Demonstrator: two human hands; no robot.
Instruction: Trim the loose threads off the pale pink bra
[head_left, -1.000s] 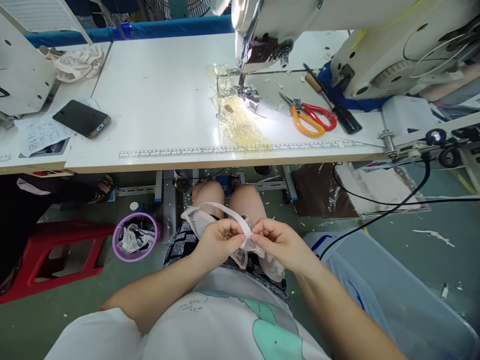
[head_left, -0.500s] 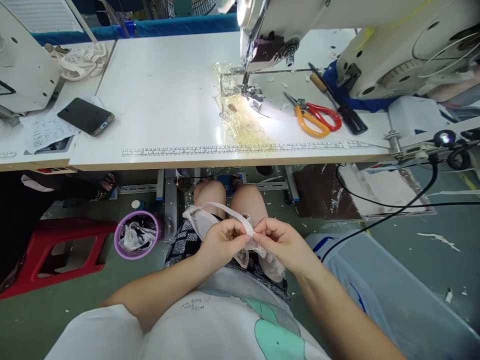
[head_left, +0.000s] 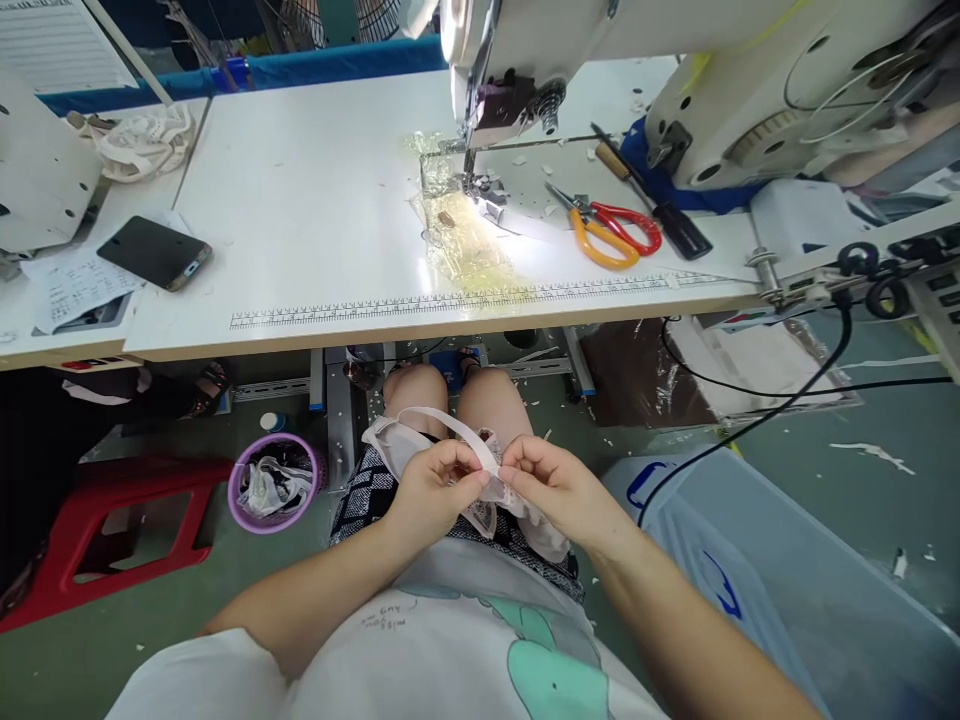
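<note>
A pale pink bra (head_left: 395, 443) with a lace edge and a light strap lies across my lap, below the table's front edge. My left hand (head_left: 436, 492) pinches the strap end between thumb and fingertips. Close beside it, my right hand (head_left: 551, 487) pinches the same piece, thumb against the fingers, so the two sets of fingertips almost meet. The strap arches up over the hands' far side. Part of the bra is hidden behind my hands, and the exact spot gripped is too small to make out.
A sewing machine (head_left: 510, 90) stands on the white table (head_left: 315, 220). Orange-handled scissors (head_left: 611, 245), red-handled snips (head_left: 637, 228) and a black-handled screwdriver (head_left: 686, 232) lie right of its needle. A phone (head_left: 155, 252) rests left. Below are a purple basket (head_left: 238, 500), red stool (head_left: 142, 480) and clear bin (head_left: 795, 560).
The camera view has turned slightly, so the table and machine appear shifted left. Both hands keep their pinch on the bra, with hardly any movement between them.
</note>
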